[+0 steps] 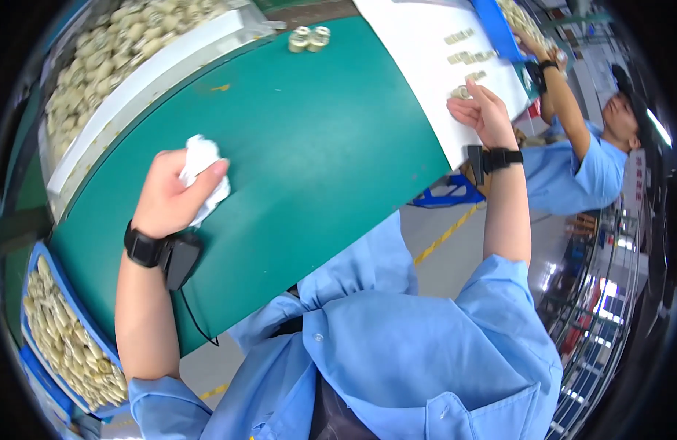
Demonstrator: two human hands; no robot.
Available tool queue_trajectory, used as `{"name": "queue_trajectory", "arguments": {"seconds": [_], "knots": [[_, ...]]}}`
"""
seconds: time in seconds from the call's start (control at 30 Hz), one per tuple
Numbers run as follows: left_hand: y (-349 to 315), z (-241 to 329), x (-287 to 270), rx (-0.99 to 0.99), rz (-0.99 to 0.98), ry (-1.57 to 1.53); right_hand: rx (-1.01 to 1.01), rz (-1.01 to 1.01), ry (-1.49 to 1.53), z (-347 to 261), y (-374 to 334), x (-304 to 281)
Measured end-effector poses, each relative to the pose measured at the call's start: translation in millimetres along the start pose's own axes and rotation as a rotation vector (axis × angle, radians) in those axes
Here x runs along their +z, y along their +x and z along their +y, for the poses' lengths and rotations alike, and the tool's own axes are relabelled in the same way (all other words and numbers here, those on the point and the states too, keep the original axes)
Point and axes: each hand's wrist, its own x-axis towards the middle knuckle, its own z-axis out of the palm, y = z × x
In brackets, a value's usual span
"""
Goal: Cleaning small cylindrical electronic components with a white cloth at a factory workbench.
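Note:
My left hand [170, 192] is closed around a crumpled white cloth [212, 192] over the green table mat. At the far right my right hand [485, 116] reaches over a white sheet [412, 44], its fingers stretched out. A small cream cylindrical part [461, 92] lies at its fingertips; the hand does not appear to grip it. Beyond it, several similar small parts [470, 57] lie in short rows on the sheet. Two larger-looking cream parts with metallic rings [309, 39] stand together at the far edge of the green mat [302, 147].
A white-edged tray [144, 88] heaped with cream parts lies far left; a blue bin [41, 293] of similar parts stands near left. At the far right, a co-worker [584, 161] in blue reaches into another blue bin [492, 29]. A black cable [195, 323] hangs from my left wrist device.

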Motion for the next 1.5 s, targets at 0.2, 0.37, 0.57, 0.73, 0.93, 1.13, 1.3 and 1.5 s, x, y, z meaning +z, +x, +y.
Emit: {"name": "queue_trajectory", "arguments": {"seconds": [0.2, 0.37, 0.57, 0.73, 0.93, 1.13, 1.3, 1.5], "knots": [[-2, -4, -4, 0.024, -0.022, -0.034, -0.118, -0.326, 0.012, -43, 5, 101], [-2, 4, -6, -0.019, -0.052, -0.026, -0.074, -0.427, -0.043, -56, 46, 152], [-2, 1, -6, 0.060, -0.065, -0.010, -0.053, -0.447, -0.062, -50, 48, 173], [-1, 3, -8, 0.045, -0.084, 0.004, -0.065, -0.449, -0.055, -47, 51, 176], [2, 6, -8, -0.017, -0.082, 0.022, -0.070, -0.472, -0.063, -47, 51, 174], [1, 1, -3, 0.014, -0.035, 0.044, -0.021, -0.393, 0.085, -48, 29, 158], [-2, -1, -3, -0.007, -0.011, 0.029, -0.383, -0.008, -0.183, -49, -16, 97], [2, -1, -2, 0.016, -0.007, 0.033, -0.325, 0.420, -0.113, -26, 38, -35]]}}
